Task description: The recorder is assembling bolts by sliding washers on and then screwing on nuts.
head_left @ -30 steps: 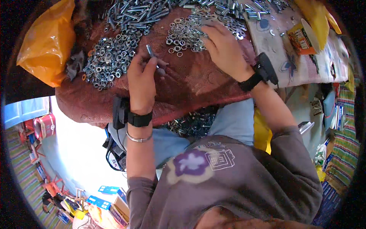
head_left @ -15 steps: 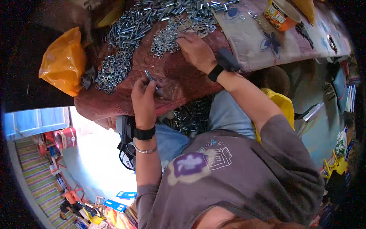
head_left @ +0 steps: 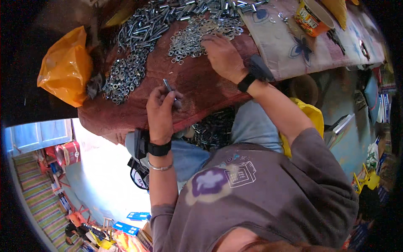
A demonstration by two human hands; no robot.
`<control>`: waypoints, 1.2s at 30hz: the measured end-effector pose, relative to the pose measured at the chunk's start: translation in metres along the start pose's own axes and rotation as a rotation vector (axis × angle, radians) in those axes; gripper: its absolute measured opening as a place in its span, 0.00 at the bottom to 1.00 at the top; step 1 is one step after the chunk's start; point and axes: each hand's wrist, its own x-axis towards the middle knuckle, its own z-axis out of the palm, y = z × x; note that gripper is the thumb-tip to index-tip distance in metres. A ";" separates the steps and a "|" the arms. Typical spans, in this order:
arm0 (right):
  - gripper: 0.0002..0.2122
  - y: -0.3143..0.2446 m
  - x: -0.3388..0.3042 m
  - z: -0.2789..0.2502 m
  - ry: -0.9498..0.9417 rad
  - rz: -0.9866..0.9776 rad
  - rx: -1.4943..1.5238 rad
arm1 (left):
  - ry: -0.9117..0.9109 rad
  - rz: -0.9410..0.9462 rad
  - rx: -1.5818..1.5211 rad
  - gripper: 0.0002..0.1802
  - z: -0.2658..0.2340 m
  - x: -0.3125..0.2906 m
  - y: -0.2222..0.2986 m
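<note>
My left hand (head_left: pixel 160 111) is closed in a pinch around a slim metal bolt (head_left: pixel 168 85), whose shiny end sticks up past the thumb. It hangs over the front part of a red-brown woven cloth (head_left: pixel 184 77). To the right and farther off, my right hand (head_left: pixel 224 59) reaches to the edge of a pile of flat washers (head_left: pixel 184 44). Its fingers are bent together on the washers, and anything between the tips is hidden. Left of the washers lie a heap of nuts (head_left: pixel 121 77) and, behind, many metal cylinders (head_left: pixel 147 27).
An orange plastic bag (head_left: pixel 67 67) sits at the left. A patterned pale cloth (head_left: pixel 277 50) covers the right side, with a paper tub (head_left: pixel 312 19) on it. More dark metal parts (head_left: pixel 212 130) lie between my legs, near a yellow bag (head_left: pixel 310 117).
The view has shifted slightly. My right hand stays at the washers, with its fingers bent a little differently. My left hand still holds the bolt, now tilted a bit more.
</note>
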 end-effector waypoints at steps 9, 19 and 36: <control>0.11 -0.004 0.000 -0.003 0.020 0.194 0.035 | -0.035 -0.032 -0.063 0.06 -0.017 0.015 -0.010; 0.16 -0.047 0.017 0.025 -0.221 -0.141 -0.048 | -0.026 -0.043 -0.115 0.07 -0.019 0.027 -0.029; 0.13 -0.058 0.009 0.012 -0.156 -0.092 -0.009 | 0.046 -0.040 -0.237 0.06 -0.014 0.031 -0.033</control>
